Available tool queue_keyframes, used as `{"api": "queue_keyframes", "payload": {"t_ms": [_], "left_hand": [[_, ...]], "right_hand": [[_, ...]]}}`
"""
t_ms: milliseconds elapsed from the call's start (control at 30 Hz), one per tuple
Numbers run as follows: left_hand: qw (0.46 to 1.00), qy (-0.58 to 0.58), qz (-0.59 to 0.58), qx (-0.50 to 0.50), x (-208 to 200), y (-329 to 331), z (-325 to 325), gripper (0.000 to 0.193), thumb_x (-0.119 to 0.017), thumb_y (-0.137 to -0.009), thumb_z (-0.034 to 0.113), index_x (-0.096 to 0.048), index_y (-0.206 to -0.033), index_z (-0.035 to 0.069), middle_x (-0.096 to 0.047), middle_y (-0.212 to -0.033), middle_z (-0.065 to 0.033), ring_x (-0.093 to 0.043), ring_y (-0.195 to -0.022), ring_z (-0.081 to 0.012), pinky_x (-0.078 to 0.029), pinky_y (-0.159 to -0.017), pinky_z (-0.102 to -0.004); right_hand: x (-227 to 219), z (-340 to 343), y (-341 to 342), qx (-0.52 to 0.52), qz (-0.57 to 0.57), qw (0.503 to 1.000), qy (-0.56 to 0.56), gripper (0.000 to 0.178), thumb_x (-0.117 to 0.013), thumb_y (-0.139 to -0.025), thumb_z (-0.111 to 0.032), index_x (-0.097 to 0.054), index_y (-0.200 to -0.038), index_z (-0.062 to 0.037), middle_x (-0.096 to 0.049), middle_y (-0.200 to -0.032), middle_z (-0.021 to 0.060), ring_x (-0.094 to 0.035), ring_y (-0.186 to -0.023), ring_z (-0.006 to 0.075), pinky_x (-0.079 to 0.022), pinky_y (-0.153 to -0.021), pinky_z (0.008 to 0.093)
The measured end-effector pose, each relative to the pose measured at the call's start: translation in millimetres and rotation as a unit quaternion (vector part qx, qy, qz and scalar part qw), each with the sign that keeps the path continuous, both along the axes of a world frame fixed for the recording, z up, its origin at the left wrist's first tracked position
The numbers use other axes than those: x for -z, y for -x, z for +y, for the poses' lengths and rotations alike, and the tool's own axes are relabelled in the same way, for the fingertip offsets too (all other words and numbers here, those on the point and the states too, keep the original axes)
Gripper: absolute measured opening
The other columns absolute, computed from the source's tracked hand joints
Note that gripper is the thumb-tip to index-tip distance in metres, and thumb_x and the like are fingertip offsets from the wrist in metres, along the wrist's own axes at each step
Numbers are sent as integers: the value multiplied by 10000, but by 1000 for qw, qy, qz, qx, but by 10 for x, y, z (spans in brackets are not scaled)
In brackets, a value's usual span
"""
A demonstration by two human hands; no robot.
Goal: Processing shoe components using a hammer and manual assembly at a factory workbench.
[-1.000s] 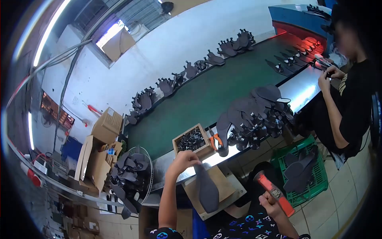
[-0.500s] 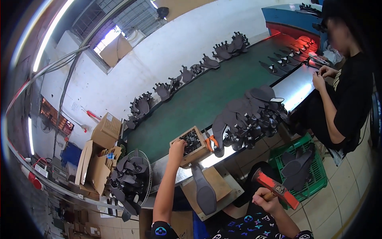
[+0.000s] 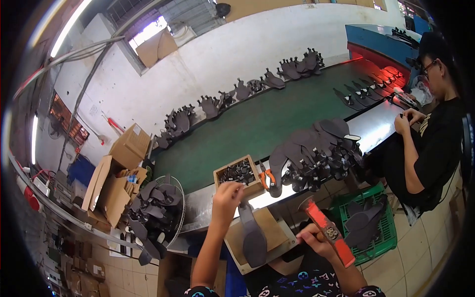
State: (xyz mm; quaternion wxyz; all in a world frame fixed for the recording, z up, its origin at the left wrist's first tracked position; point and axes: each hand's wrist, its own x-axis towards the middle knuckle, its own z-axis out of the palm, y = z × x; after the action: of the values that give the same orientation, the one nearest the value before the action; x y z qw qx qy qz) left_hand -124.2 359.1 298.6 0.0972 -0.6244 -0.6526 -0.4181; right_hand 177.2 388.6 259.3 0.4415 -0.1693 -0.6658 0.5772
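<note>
My left hand (image 3: 226, 199) is over the narrow far end of a dark grey shoe sole (image 3: 254, 242), just in front of a wooden box (image 3: 256, 187) of small black parts. Its fingers are pinched together, and whatever they hold is too small to make out. The sole lies lengthwise on a tan board (image 3: 273, 232) on a pale base. To the right of the board, my right hand (image 3: 316, 241) grips the handle of a hammer (image 3: 330, 231) with a worn red head, raised and tilted.
Orange-handled pliers (image 3: 267, 179) lie beside the box. Heeled soles (image 3: 302, 148) are heaped along the green belt's (image 3: 222, 148) near edge. A green crate (image 3: 391, 232) stands right, a wire basket of soles (image 3: 183, 218) left. A co-worker (image 3: 415, 143) sits at far right.
My left hand has come out of the box of parts to the sole's far end. My right hand and the hammer have shifted a little left. The whole view has turned slightly.
</note>
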Motion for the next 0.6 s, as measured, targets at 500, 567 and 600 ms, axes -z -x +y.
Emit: {"api": "queue_keyframes", "payload": {"t_ms": [500,567,600], "left_hand": [[984,-62,-141,89,-499,-1101,-1001,141,-755,-813,-41,-707,-945,-52,-683,-877,-140,-660,-713,-234,-531,-619,-300],[979,-66,-171,84,-455,-1169,-1063,134,-751,-821,-36,-710,-947,-53,-681,-877,-144,-658,-710,-236,-530,-620,-299],[979,-70,-169,88,-421,-1189,-1098,171,-764,-808,-42,-710,-970,-55,-685,-905,-146,-665,-721,-239,-535,-623,-298]], "right_hand": [[-489,-197,445,-103,56,986,119,430,-791,-862,-288,-676,-1121,35,-733,-971,195,-465,-457,33,-333,-430,170],[-458,-216,427,-123,101,980,118,291,-760,-874,-121,-672,-1129,-12,-705,-1192,163,-403,-582,6,-363,-536,165],[-459,-222,427,-125,97,980,119,291,-760,-874,-121,-672,-1129,-12,-705,-1192,163,-403,-582,6,-363,-536,165]]}}
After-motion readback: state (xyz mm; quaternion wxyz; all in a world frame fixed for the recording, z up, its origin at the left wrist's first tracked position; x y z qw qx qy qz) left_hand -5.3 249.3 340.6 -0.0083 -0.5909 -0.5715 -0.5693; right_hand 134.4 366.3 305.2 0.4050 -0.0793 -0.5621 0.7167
